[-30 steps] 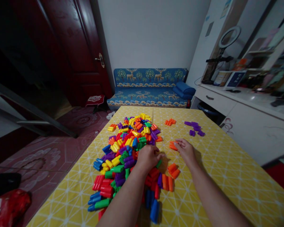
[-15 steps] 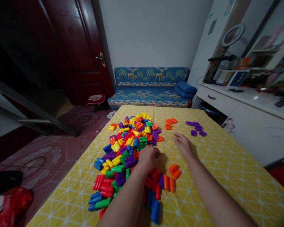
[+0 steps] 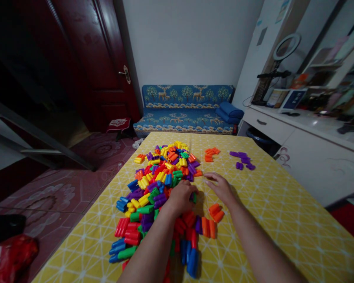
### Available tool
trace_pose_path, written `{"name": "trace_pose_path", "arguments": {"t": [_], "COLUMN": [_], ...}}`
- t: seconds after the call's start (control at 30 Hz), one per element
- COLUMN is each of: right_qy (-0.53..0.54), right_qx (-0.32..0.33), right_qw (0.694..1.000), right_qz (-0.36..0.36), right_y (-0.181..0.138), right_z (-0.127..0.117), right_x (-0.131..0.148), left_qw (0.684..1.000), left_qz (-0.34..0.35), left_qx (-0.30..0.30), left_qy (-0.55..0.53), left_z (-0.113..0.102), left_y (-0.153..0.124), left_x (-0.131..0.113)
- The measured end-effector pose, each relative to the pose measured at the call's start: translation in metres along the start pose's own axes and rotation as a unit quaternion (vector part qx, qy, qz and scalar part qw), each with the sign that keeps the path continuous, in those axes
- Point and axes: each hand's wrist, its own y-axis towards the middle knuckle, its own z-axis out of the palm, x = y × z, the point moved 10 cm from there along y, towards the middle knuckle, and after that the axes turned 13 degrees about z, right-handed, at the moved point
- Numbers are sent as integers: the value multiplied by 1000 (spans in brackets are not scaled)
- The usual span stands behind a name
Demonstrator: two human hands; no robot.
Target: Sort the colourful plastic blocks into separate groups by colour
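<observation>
**Both hands at the near edge of the mixed block pile**

Item 1. Your left hand (image 3: 181,195): curled down onto the pile of plastic blocks (image 3: 161,188), knuckles up, fingers bent into the blocks at its fingertips. A small green block (image 3: 194,197) shows just past the fingertips; whether the fingers actually clasp anything cannot be told, since the palm side is hidden.

Item 2. Your right hand (image 3: 221,188): just right of the left hand, palm down, fingers stretched out and loosely spread, holding nothing. It hovers low over the yellow tablecloth (image 3: 283,212); whether it touches the cloth cannot be told.

Item 3. The pile: red, yellow, blue, green, purple and orange pieces heaped together, running from under your left forearm out well beyond the left hand's fingertips.

Item 4. Loose orange blocks (image 3: 216,212): a small pair lying just below your right wrist, on the side towards you, apart from the pile.

Item 5. Orange group (image 3: 211,154): sorted cluster well beyond your right hand, ahead of its fingertips.

Item 6. Purple group (image 3: 243,159): sorted cluster beyond and to the right of your right hand, beside the orange group but apart from it.
</observation>
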Motion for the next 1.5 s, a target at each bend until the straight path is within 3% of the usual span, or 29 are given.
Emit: {"name": "trace_pose_path", "arguments": {"t": [0.17, 0.33, 0.47, 0.7, 0.93, 1.03, 1.1, 1.2, 1.33, 1.43, 1.5], "right_qy": [28, 58, 9, -91, -157, -253, -334, -423, -402, -344, -292], "right_qx": [31, 110, 115, 139, 60, -4, -66, -177, -327, -409, -423], "right_qw": [999, 992, 993, 984, 984, 967, 940, 877, 805, 804, 841], "right_qz": [-3, 17, 24, -57, -52, -24, 25, 147, 288, 260, 166], "right_y": [-8, -19, -20, -26, -24, -24, -22, -26, -48, -57, -52], "right_z": [7, 32, 40, 52, 40, 16, -15, -83, -168, -187, -173], "right_x": [16, 26, 27, 41, 39, 36, 25, -7, -54, -59, -44], "left_qw": [987, 965, 952, 947, 943, 942, 943, 948, 954, 954, 953], "left_qz": [-87, -92, -56, -24, 21, 15, 1, -36, -137, -195, -215], "left_qx": [-126, -216, -260, -293, -330, -335, -333, -314, -249, -201, -179], "left_qy": [-57, -116, -151, -131, -33, -2, 11, 37, 92, 108, 118], "left_z": [-9, -17, -22, -28, -49, -56, -58, -55, -40, -33, -32], "left_y": [3, 3, 3, 3, -5, -9, -10, -11, -12, -14, -15], "left_x": [19, 25, 23, 19, 0, -4, -3, 1, 14, 22, 24]}}
